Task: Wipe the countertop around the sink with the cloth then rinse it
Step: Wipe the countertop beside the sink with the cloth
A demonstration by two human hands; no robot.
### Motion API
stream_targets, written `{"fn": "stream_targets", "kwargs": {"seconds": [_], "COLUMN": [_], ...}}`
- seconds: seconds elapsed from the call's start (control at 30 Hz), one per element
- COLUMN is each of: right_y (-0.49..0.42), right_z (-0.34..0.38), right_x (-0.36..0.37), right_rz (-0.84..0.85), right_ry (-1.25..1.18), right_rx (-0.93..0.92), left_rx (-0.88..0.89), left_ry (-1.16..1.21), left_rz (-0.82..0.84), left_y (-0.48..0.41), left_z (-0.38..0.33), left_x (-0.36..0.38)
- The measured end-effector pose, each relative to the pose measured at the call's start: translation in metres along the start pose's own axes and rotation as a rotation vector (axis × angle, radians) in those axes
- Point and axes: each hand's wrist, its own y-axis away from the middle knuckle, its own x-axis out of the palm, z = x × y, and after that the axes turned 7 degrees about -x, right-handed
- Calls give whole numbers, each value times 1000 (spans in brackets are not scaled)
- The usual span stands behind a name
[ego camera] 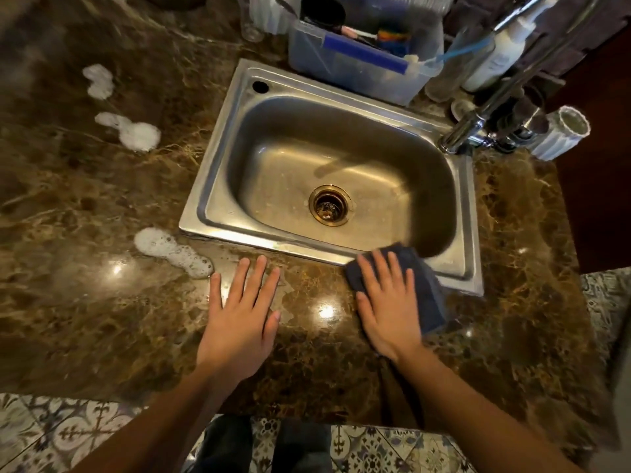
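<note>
A steel sink is set into a brown marble countertop. A dark blue cloth lies over the sink's front right rim and the counter. My right hand presses flat on the cloth with its fingers straight. My left hand rests flat on the bare counter in front of the sink, fingers spread. White foam patches sit on the counter: one by the sink's front left corner, two further back on the left.
A chrome faucet rises at the sink's back right, next to a white ribbed cup and a white bottle. A clear plastic bin with brushes stands behind the sink. The counter's front edge meets patterned floor tiles.
</note>
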Motion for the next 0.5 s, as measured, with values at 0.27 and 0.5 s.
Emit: {"fn": "stream_targets", "kwargs": {"seconds": [0.27, 0.5], "right_y": [-81, -71], "right_z": [99, 88], "right_x": [4, 8], "right_rz": [11, -6], "right_ry": [23, 78], "right_rx": [-303, -367], "left_rx": [6, -20], "left_ry": [22, 9], "left_rz": [-16, 28], "left_y": [1, -2], "left_z": [0, 0], "left_x": [-1, -1]}}
